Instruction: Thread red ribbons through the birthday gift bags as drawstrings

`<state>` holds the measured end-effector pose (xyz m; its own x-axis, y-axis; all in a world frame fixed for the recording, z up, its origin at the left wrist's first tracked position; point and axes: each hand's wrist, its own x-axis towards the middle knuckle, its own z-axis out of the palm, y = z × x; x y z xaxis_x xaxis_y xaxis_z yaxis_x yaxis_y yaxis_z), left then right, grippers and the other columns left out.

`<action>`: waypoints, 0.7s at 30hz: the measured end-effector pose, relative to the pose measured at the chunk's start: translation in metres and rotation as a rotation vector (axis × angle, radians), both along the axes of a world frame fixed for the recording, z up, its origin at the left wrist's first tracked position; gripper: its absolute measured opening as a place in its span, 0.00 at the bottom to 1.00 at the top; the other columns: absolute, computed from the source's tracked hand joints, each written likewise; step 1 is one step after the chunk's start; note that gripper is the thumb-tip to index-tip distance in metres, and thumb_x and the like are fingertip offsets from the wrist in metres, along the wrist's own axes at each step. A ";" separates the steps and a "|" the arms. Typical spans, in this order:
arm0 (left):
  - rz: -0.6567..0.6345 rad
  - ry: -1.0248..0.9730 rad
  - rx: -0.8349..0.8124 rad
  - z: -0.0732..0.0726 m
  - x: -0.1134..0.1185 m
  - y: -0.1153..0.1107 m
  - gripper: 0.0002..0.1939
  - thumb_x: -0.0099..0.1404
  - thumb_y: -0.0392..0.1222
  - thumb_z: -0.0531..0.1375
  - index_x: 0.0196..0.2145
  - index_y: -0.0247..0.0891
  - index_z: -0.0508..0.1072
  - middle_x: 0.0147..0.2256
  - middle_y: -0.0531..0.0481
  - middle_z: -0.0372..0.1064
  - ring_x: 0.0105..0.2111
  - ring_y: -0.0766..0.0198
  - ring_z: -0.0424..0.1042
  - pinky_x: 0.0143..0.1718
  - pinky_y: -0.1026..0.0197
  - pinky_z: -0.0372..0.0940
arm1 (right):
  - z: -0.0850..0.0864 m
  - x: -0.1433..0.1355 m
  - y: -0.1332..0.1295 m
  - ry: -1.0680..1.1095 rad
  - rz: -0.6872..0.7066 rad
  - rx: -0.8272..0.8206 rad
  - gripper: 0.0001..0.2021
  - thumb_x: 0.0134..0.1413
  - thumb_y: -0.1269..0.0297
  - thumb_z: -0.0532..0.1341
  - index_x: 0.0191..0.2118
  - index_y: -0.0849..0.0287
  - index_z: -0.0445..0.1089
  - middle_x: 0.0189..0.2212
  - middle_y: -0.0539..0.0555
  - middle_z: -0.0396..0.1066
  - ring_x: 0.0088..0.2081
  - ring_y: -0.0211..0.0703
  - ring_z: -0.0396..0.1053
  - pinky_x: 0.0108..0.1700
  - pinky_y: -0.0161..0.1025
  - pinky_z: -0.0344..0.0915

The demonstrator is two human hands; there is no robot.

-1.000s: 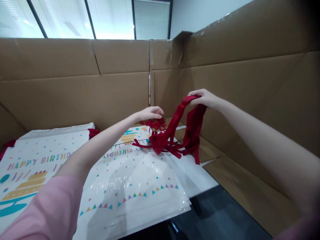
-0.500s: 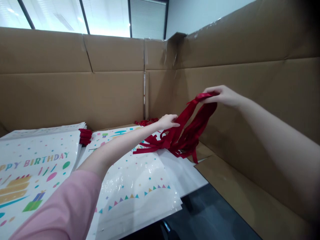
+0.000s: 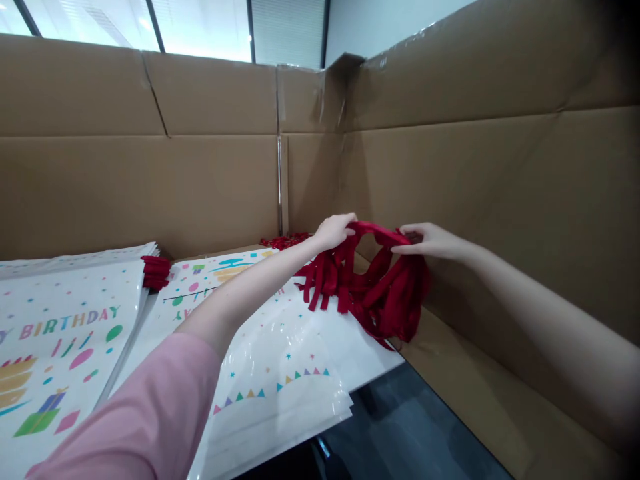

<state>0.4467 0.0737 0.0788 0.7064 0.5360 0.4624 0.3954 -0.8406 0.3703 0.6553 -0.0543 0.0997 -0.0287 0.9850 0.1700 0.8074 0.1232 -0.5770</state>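
A bundle of dark red ribbons (image 3: 373, 287) hangs between my two hands, its strands drooping over the sheets and the table's right edge. At the bundle's upper left, my left hand (image 3: 336, 231) is closed on the ribbon, fingers curled over it. My right hand (image 3: 425, 240) pinches the other end of the same top strand, thumb below and fingers above. Beneath the ribbons lies a stack of white printed plastic bags (image 3: 285, 360) with stars and bunting on them. My left forearm covers part of that stack.
Another stack of white birthday-print bags (image 3: 75, 300) lies at the left. Folded red ribbons (image 3: 156, 272) rest beside it, and more red strands (image 3: 285, 241) lie at the back. Tall cardboard walls (image 3: 210, 187) stand behind and to the right. A dark table edge (image 3: 430, 407) shows in front.
My right hand has come down with the ribbons. My left hand has moved up slightly and now grips the bundle's top. The strands have swung lower and spread between the hands.
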 end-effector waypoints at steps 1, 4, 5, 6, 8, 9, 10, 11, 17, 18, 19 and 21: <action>-0.018 0.066 -0.040 -0.009 -0.005 0.002 0.10 0.60 0.36 0.56 0.41 0.39 0.69 0.39 0.49 0.71 0.39 0.58 0.69 0.40 0.59 0.61 | -0.006 -0.003 0.001 0.002 0.041 -0.058 0.22 0.38 0.44 0.65 0.27 0.60 0.64 0.24 0.51 0.66 0.27 0.41 0.64 0.28 0.36 0.59; -0.080 0.235 -0.148 -0.031 -0.023 0.007 0.11 0.56 0.34 0.58 0.39 0.37 0.70 0.37 0.49 0.71 0.37 0.60 0.69 0.39 0.61 0.62 | -0.022 -0.013 0.007 0.001 0.110 -0.121 0.22 0.41 0.43 0.62 0.28 0.59 0.65 0.25 0.50 0.65 0.27 0.39 0.63 0.28 0.35 0.57; -0.091 0.273 -0.168 -0.035 -0.028 0.008 0.12 0.54 0.34 0.60 0.39 0.37 0.71 0.37 0.50 0.72 0.37 0.61 0.70 0.39 0.62 0.62 | -0.027 -0.017 0.010 -0.008 0.115 -0.107 0.22 0.40 0.43 0.62 0.29 0.60 0.65 0.26 0.50 0.66 0.28 0.39 0.63 0.29 0.34 0.57; -0.107 0.295 -0.184 -0.039 -0.032 0.009 0.13 0.53 0.35 0.61 0.39 0.37 0.71 0.37 0.50 0.72 0.36 0.61 0.70 0.38 0.63 0.62 | -0.031 -0.022 0.012 -0.021 0.127 -0.094 0.22 0.40 0.42 0.62 0.29 0.60 0.66 0.26 0.50 0.66 0.28 0.39 0.63 0.29 0.34 0.57; -0.180 0.288 -0.238 -0.043 -0.036 0.007 0.17 0.52 0.41 0.63 0.41 0.37 0.70 0.39 0.50 0.71 0.37 0.62 0.70 0.38 0.64 0.62 | -0.037 -0.032 0.017 -0.050 0.166 -0.078 0.22 0.40 0.43 0.63 0.28 0.59 0.66 0.25 0.49 0.66 0.27 0.39 0.62 0.29 0.34 0.56; -0.233 0.262 -0.282 -0.044 -0.037 0.005 0.19 0.53 0.45 0.63 0.43 0.37 0.70 0.40 0.49 0.71 0.38 0.62 0.69 0.38 0.64 0.62 | -0.039 -0.038 0.019 -0.062 0.189 -0.078 0.22 0.40 0.43 0.63 0.28 0.59 0.67 0.24 0.49 0.66 0.27 0.38 0.61 0.28 0.34 0.55; -0.283 0.223 -0.327 -0.044 -0.037 0.002 0.20 0.55 0.48 0.62 0.43 0.37 0.70 0.39 0.49 0.71 0.37 0.63 0.69 0.37 0.64 0.62 | -0.039 -0.043 0.021 -0.070 0.212 -0.078 0.22 0.40 0.43 0.63 0.28 0.59 0.67 0.24 0.48 0.65 0.26 0.38 0.61 0.28 0.34 0.55; -0.319 0.172 -0.363 -0.045 -0.037 0.000 0.21 0.55 0.50 0.61 0.43 0.36 0.69 0.38 0.49 0.71 0.36 0.63 0.69 0.36 0.64 0.62 | -0.039 -0.048 0.022 -0.077 0.227 -0.077 0.22 0.40 0.43 0.62 0.28 0.59 0.67 0.23 0.48 0.65 0.26 0.38 0.60 0.27 0.34 0.54; -0.197 -0.024 -0.338 -0.052 -0.038 -0.009 0.16 0.51 0.48 0.65 0.34 0.35 0.70 0.23 0.57 0.64 0.26 0.67 0.64 0.30 0.66 0.57 | -0.037 -0.063 0.027 -0.111 0.227 -0.028 0.23 0.41 0.41 0.61 0.29 0.60 0.68 0.25 0.50 0.66 0.26 0.38 0.60 0.27 0.34 0.52; -0.184 -0.022 -0.336 -0.052 -0.039 -0.009 0.15 0.51 0.48 0.65 0.33 0.35 0.70 0.21 0.58 0.62 0.25 0.68 0.62 0.29 0.66 0.56 | -0.037 -0.063 0.027 -0.115 0.228 -0.029 0.23 0.41 0.41 0.61 0.29 0.60 0.69 0.25 0.50 0.66 0.27 0.38 0.61 0.27 0.34 0.53; -0.178 -0.017 -0.331 -0.052 -0.039 -0.009 0.14 0.52 0.48 0.64 0.32 0.36 0.70 0.20 0.59 0.61 0.24 0.68 0.61 0.28 0.66 0.56 | -0.037 -0.063 0.027 -0.119 0.227 -0.032 0.23 0.41 0.42 0.61 0.29 0.60 0.69 0.25 0.50 0.66 0.27 0.38 0.61 0.27 0.34 0.53; -0.173 -0.013 -0.313 -0.050 -0.041 -0.010 0.12 0.54 0.48 0.63 0.30 0.36 0.70 0.20 0.58 0.61 0.24 0.69 0.61 0.27 0.66 0.55 | -0.038 -0.064 0.026 -0.110 0.226 -0.032 0.22 0.42 0.42 0.61 0.30 0.60 0.69 0.25 0.50 0.67 0.27 0.39 0.61 0.28 0.34 0.54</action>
<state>0.4053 0.0641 0.0289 0.7940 0.5260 0.3046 0.2506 -0.7398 0.6244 0.5914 -0.0283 0.0619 -0.2651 0.9564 0.1227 0.8197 0.2905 -0.4936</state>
